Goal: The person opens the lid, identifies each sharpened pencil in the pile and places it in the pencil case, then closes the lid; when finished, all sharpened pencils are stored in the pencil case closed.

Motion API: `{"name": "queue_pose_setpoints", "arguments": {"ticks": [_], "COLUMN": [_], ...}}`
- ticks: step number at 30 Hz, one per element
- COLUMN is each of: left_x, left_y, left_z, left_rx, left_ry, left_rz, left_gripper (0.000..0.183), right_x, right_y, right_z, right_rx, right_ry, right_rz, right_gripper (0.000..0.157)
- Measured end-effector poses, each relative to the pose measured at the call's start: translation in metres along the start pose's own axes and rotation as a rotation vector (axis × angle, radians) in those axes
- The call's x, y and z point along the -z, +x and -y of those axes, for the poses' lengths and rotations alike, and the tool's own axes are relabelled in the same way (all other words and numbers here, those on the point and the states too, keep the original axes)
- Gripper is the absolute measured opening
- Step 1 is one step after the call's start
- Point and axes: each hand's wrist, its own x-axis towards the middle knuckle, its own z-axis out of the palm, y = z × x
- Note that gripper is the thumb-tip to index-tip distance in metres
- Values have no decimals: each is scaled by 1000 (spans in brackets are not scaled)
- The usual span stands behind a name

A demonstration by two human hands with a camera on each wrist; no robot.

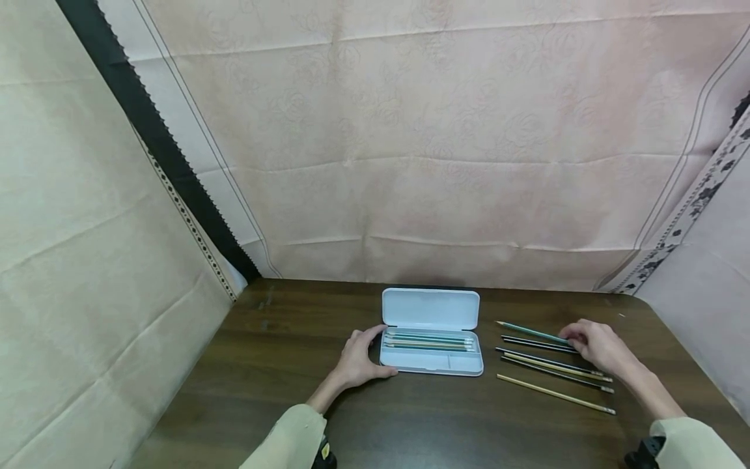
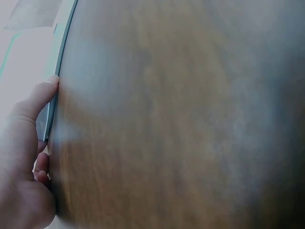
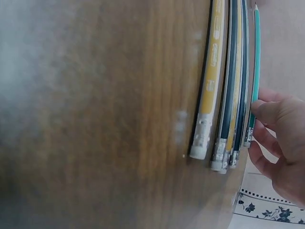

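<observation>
A light-blue pencil case (image 1: 413, 359) lies on the table with its lid (image 1: 430, 307) raised at the back. Several pencils (image 1: 430, 339) lie side by side in its rear compartment. At the case's left end, my left hand (image 1: 357, 359) holds it, thumb along the front edge and fingers at the back corner. My right hand (image 1: 599, 346) pinches a green pencil (image 1: 527, 330) near its eraser end; its sharpened tip points left. In the right wrist view, thumb and fingertips meet on that green pencil (image 3: 257, 57).
Black and yellow pencils (image 1: 556, 369) lie in a loose row between the case and my right hand. A single yellow pencil (image 1: 553, 393) lies nearest me. Pale cloth (image 1: 439, 163) hangs behind the brown wooden table (image 1: 457, 417) and along both sides.
</observation>
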Motion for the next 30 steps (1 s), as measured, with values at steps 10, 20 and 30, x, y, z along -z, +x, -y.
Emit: {"name": "queue_pose_setpoints", "arguments": {"ticks": [10, 20, 30], "left_x": [1, 1, 1], "left_y": [-1, -1, -2], "left_z": [-1, -1, -1], "left_rx": [-25, -24, -21], "left_ry": [-4, -3, -23], "left_rz": [-7, -5, -3], "left_gripper": [91, 91, 91], "right_x": [1, -1, -6], "right_y": [-1, 1, 7], "right_z": [20, 34, 46], "right_rx": [80, 173, 211], "right_ry": [16, 64, 84], "right_rz": [-41, -92, -100], "right_gripper": [26, 31, 32]}}
